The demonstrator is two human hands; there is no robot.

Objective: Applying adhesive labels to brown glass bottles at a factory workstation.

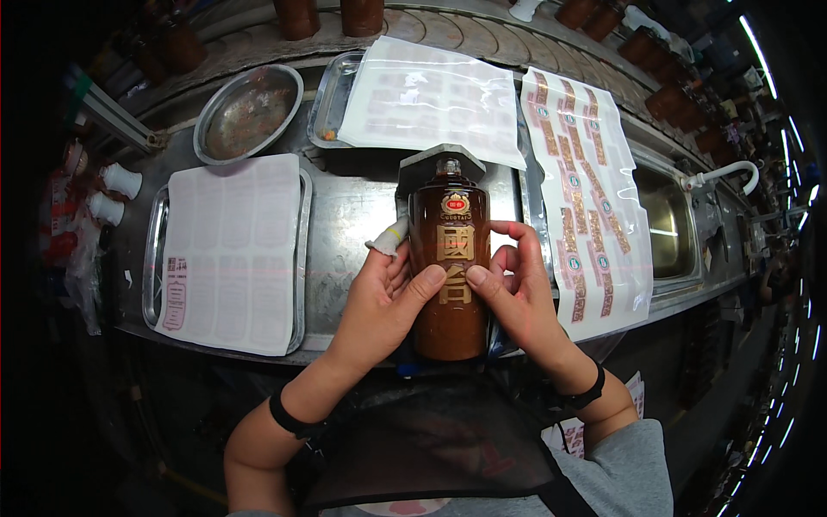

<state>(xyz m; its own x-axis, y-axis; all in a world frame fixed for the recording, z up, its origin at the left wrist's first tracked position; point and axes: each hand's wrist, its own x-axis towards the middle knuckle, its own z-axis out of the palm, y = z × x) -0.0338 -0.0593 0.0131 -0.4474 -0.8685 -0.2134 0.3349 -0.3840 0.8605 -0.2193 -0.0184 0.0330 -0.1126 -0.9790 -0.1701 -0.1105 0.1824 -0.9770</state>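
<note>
A brown glazed bottle (450, 323) with gold raised characters and a small red emblem lies before me, its neck pointing away. My left hand (379, 293) grips its left side, thumb pressed on the front. A pale finger cover (389, 238) sits on one of that hand's fingers. From the other side my right hand (521, 289) holds the bottle, thumb also on the front and index finger bent near the shoulder. Beneath the bottle's neck shows a grey angular metal rest (469, 164). The undersides of both hands' fingers are partly hidden.
A label sheet (228, 250) covers a metal tray at left. Behind it stands a round metal bowl (207, 142). More label sheets (431, 99) lie on a tray at the back. Strips of printed seals (586, 207) lie at right, beside a sink (668, 224) with a white faucet (728, 175).
</note>
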